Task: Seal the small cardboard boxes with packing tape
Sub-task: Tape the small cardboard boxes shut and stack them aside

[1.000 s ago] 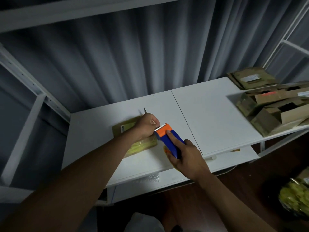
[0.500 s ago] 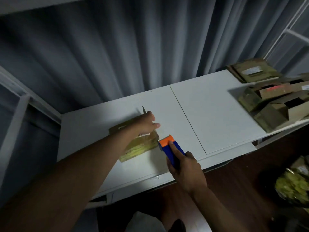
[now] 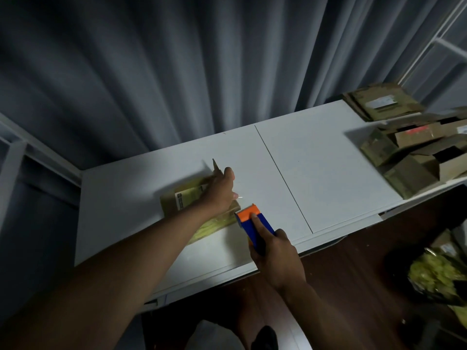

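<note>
A small flat cardboard box (image 3: 188, 198) with a white label lies on the white table (image 3: 316, 173), left of centre. One thin flap tip (image 3: 214, 164) sticks up at its far side. My left hand (image 3: 219, 192) rests on top of the box, thumb raised and fingers stretched to the right. My right hand (image 3: 275, 256) grips a blue and orange tape dispenser (image 3: 252, 219). Its toothed orange end touches the box's near right corner. Glossy tape shows along the box's near side.
A heap of open small cardboard boxes (image 3: 417, 160) fills the table's right end, with flattened ones (image 3: 381, 102) behind. A dark bag of yellow-green scraps (image 3: 434, 276) lies on the wooden floor at right. Grey curtain hangs behind; a shelf frame stands left.
The dispenser slid off the box top toward me to its near right corner. My left hand's fingers straightened over the box. The view tilted slightly.
</note>
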